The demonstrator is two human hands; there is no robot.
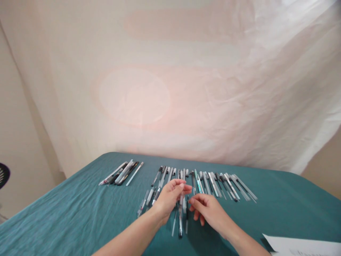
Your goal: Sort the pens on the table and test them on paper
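I've got both hands over the pens, backs up, fingers in front. My left hand (170, 197) is half curled, thumb laid along the bent fingers, fingertips pointing across toward the right one. A clear pen (180, 220) runs out from under those fingertips, dark end toward the wearer — can't tell from here if I'm gripping it or just above it.

My right hand (207, 208) sits just beside, thumb and index tips drawn together, other fingers bent loosely under. A thin dark stick (187, 218) lies right by that pinch; whether it's held, can't tell. On the left hand's near side, a slim clear tube (174, 225), next to the clear pen.

Just left of the left hand, a few pens (142, 202), slanted. Beyond both hands, a long row of pens (213, 183), white, black and clear, reaching past the right hand. Well off to the left hand's far left, a bunch of pens (121, 174), with one pale pen (134, 174) lying apart beside it. All on a green cloth (80, 213) — white paper (301, 245) to the right hand's near right.
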